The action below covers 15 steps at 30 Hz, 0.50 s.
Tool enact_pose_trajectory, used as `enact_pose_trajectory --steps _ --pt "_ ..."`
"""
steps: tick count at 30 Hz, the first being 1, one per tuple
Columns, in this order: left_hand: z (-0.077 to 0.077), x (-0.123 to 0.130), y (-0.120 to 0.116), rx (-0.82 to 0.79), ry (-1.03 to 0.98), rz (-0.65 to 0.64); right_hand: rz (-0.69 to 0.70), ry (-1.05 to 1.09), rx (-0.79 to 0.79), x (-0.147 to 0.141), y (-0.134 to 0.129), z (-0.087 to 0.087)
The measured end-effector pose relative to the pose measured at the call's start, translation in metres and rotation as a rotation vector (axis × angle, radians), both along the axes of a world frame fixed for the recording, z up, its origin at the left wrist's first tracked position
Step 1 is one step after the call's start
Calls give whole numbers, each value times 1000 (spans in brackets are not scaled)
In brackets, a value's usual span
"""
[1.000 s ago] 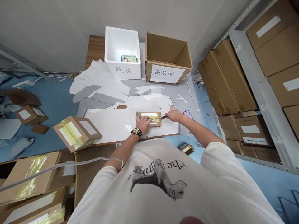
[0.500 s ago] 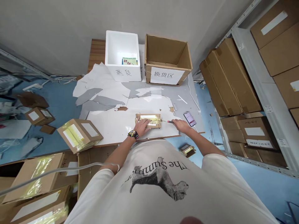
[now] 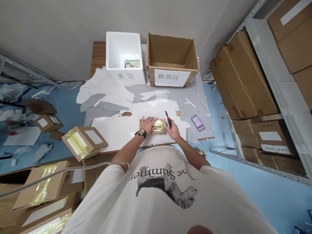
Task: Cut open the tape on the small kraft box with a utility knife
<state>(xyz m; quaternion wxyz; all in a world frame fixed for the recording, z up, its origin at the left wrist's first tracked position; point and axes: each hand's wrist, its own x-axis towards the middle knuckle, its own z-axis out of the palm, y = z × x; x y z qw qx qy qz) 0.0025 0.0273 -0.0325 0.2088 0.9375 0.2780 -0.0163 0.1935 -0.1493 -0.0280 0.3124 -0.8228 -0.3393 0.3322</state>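
Note:
A small cardboard box (image 3: 159, 123) wrapped in yellowish tape lies on the white table surface in front of me. My left hand (image 3: 147, 125), with a watch on its wrist, rests over the box's left part, palm down and fingers spread. At the box's right end is my right hand (image 3: 174, 131), closed around a red and black utility knife (image 3: 168, 119). The knife's tip points up and away from me, apart from the tape. Part of the box is hidden beneath my left hand.
Behind are a white foam box (image 3: 131, 77) with a booklet inside and an open carton (image 3: 156, 78). A phone (image 3: 198, 123) with a cable lies to the right. Taped cartons (image 3: 84, 141) stand at the left, and shelves of boxes (image 3: 246, 78) at the right.
My right hand has moved left to the box's end, and the knife has swung from pointing left at the box to pointing up and away. My left hand still rests on the box.

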Motion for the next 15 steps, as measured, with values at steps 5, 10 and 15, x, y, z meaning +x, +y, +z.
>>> enact_pose_trajectory --steps 5,10,15 --pt "5 -1 -5 47 -8 -62 8 -30 -11 -19 17 -11" --pt "3 -2 -2 42 -22 -147 -13 -66 -54 -28 15 -11" --pt "-3 3 7 37 -36 -79 -40 -60 -105 -31 15 -5"
